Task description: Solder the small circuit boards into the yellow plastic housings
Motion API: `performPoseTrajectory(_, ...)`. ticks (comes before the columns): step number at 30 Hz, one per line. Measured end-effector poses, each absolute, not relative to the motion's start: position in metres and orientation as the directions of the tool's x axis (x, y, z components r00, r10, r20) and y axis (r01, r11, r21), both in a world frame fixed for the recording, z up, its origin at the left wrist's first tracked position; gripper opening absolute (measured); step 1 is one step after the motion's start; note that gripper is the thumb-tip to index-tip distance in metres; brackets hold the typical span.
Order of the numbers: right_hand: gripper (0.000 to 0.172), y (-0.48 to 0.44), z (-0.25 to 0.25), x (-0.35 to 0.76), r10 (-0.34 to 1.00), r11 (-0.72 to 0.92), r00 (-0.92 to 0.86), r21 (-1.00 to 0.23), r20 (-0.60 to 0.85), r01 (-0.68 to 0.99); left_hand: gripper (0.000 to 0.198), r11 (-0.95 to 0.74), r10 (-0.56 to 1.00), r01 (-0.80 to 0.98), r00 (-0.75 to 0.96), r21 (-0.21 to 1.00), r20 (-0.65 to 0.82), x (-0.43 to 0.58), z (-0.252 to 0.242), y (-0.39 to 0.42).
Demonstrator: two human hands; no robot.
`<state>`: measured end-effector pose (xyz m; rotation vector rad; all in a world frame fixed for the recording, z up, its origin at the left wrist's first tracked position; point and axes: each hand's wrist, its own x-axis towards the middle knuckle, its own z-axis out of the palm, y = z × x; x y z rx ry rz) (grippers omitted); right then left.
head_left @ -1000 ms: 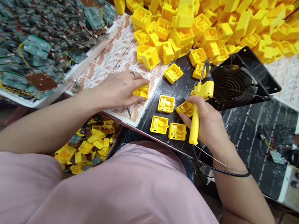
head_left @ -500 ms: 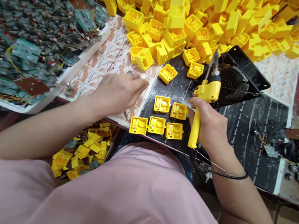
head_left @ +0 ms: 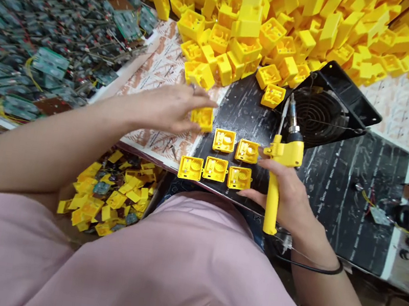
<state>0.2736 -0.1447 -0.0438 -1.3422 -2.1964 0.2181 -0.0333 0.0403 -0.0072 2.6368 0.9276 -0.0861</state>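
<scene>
Between the thumb and fingers of my left hand [head_left: 173, 107] is a yellow housing [head_left: 204, 119], over the left edge of the black board. My right hand [head_left: 287, 192] is wrapped round a yellow soldering gun [head_left: 285, 153] whose metal tip points away from me. Its thumb reaches beside the lower right housing [head_left: 240, 178] of a small group. That group stands open side up in two rows, with another housing [head_left: 224, 140] at its upper left and one [head_left: 190, 168] at its lower left.
A heap of yellow housings [head_left: 248, 23] covers the back. Circuit boards [head_left: 51, 64] are piled at the left. A black fan [head_left: 316, 108] stands beyond the soldering gun. Below the table edge sits a box of yellow parts [head_left: 115, 198]; loose wired parts [head_left: 380, 216] lie at the right.
My left hand has closed on a housing that lay near the heap and drawn it left and nearer. My right hand and the soldering gun have come slightly closer to me, its thumb now lower.
</scene>
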Motion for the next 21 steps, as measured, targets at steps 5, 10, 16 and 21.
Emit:
performPoseTrajectory(5,0.065,-0.142,-0.053,0.263,0.821,0.56,-0.4,-0.444,0.407,0.7,0.079,-0.727,0.574,0.572,0.81,0.381,-0.12,-0.066,-0.019,-0.033)
performPoseTrajectory(10,0.06,-0.135,-0.06,0.256,0.761,0.644,-0.476,-0.424,0.441,0.636,0.112,-0.71,0.631,0.62,0.771,0.334,-0.088,-0.039,-0.051,-0.069)
performPoseTrajectory(16,0.062,-0.104,-0.069,0.264,0.705,0.698,-0.531,-0.325,0.47,0.638,0.107,-0.819,0.488,0.455,0.873,0.349,0.008,0.002,-0.066,-0.012)
performPoseTrajectory(21,0.081,-0.099,-0.06,0.274,0.734,0.675,-0.544,-0.354,0.407,0.647,0.098,-0.837,0.457,0.429,0.889,0.339,0.001,0.014,-0.054,-0.016)
